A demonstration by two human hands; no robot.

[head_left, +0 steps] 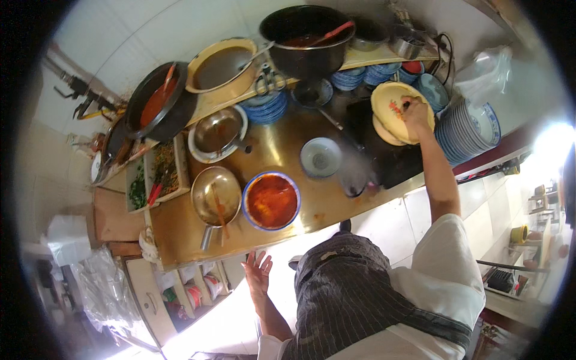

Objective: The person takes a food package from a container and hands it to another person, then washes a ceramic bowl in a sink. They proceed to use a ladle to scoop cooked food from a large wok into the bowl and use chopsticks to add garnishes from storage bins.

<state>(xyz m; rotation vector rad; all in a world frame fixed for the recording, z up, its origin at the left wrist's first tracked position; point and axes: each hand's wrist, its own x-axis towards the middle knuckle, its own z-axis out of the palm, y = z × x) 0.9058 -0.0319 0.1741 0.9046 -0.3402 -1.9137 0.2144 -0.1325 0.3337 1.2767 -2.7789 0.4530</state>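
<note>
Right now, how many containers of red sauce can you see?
3: a blue-rimmed bowl at the counter's front, a black pan on the left shelf, and a black pot at the back. Others may be hidden.

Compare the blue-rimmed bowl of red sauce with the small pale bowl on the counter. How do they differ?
The blue-rimmed bowl is larger and full of red-orange sauce; the small pale bowl looks nearly empty. The blue-rimmed bowl sits near the counter's front edge, the small pale bowl further back. Both stand upright on the counter, untouched by either hand.
</note>
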